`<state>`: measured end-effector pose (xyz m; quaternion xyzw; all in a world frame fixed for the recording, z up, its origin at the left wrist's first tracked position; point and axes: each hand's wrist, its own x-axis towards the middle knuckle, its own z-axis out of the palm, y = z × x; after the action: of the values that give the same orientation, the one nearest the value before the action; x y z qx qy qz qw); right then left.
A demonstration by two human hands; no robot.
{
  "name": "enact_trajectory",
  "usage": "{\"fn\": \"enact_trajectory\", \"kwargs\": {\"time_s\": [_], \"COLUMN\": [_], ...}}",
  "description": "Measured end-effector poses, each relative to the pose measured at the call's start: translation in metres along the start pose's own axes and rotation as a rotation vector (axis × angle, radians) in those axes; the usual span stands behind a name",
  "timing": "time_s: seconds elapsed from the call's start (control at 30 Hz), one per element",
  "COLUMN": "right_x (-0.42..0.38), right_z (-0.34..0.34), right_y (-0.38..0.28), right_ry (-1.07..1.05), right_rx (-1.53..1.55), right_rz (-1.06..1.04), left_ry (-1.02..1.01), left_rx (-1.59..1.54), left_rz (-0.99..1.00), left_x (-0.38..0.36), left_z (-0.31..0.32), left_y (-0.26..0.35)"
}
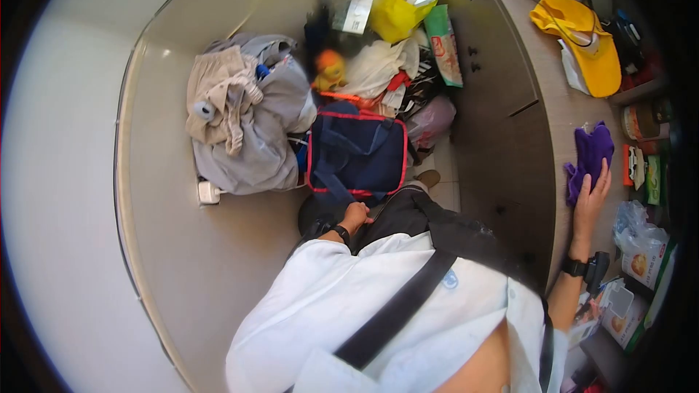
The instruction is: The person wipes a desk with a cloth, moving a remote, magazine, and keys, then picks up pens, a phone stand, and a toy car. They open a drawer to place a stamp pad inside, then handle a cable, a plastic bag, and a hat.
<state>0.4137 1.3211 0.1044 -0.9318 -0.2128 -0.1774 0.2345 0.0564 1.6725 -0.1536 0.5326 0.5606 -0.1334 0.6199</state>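
My right hand reaches over the wooden counter with its fingers stretched out. Its fingertips are at the lower edge of a crumpled purple cloth, and the hand is not closed around it. Down by my lap, my left hand is curled closed near the lower edge of a navy bag with red trim. A dark strap of that bag runs down towards this hand. Whatever the curled fingers may hold is hidden.
Beige and grey clothes are heaped left of the bag. Beyond it lie a yellow bag, a plush toy and a green packet. A yellow cap lies farther along the counter. Shelves with packages line the far right.
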Motion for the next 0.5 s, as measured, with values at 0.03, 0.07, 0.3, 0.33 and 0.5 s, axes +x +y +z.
{"fn": "enact_trajectory", "kwargs": {"time_s": [0.03, 0.07, 0.3, 0.33, 0.5], "right_x": [0.0, -0.001, -0.001, -0.005, -0.038], "right_z": [-0.002, -0.002, -0.005, -0.009, -0.081], "right_y": [-0.001, -0.003, 0.0, -0.01, -0.091], "right_ry": [0.0, -0.006, -0.019, 0.022, 0.036], "right_rx": [-0.026, -0.011, 0.005, -0.051, 0.179], "right_rz": [-0.004, -0.017, 0.024, 0.007, 0.091], "left_ry": [0.007, 0.069, 0.141, 0.088, -0.271], "left_rx": [-0.001, -0.006, 0.324, 0.403, 0.537], "left_rz": [-0.013, -0.013, 0.251, 0.337, 0.469], "left_x": [-0.008, -0.016, -0.005, 0.009, 0.171], "left_z": [-0.002, -0.003, -0.001, -0.005, -0.038], "left_y": [-0.002, -0.001, -0.03, -0.038, -0.097]}}
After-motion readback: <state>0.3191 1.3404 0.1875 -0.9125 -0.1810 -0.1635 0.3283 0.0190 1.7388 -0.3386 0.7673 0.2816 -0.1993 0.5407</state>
